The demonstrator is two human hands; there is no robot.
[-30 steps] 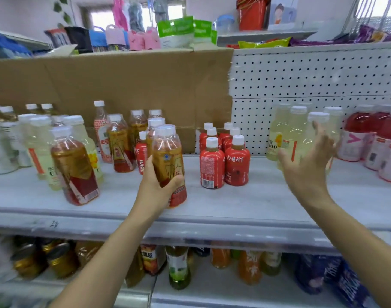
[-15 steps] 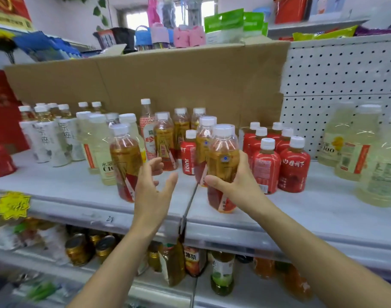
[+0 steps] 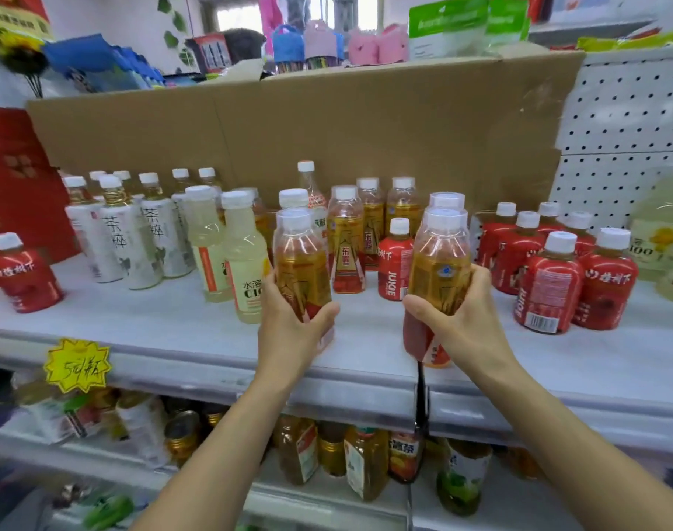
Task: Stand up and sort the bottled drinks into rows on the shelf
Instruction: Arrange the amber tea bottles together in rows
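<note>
Head view: white shelf (image 3: 174, 331), front edge. Left hand (image 3: 289, 331) wrapped round the lower body of one amber tea bottle (image 3: 300, 270), upright. Right hand (image 3: 461, 323) clamped likewise on a second amber tea bottle (image 3: 438, 277), upright, beside the shelf seam. Red juice bottles (image 3: 568, 277) grouped just right; pale bottles (image 3: 243, 262) just left.

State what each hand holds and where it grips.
Left hand: amber tea bottle, around its lower body. Right hand: matching tea bottle, also around the lower body.
</note>
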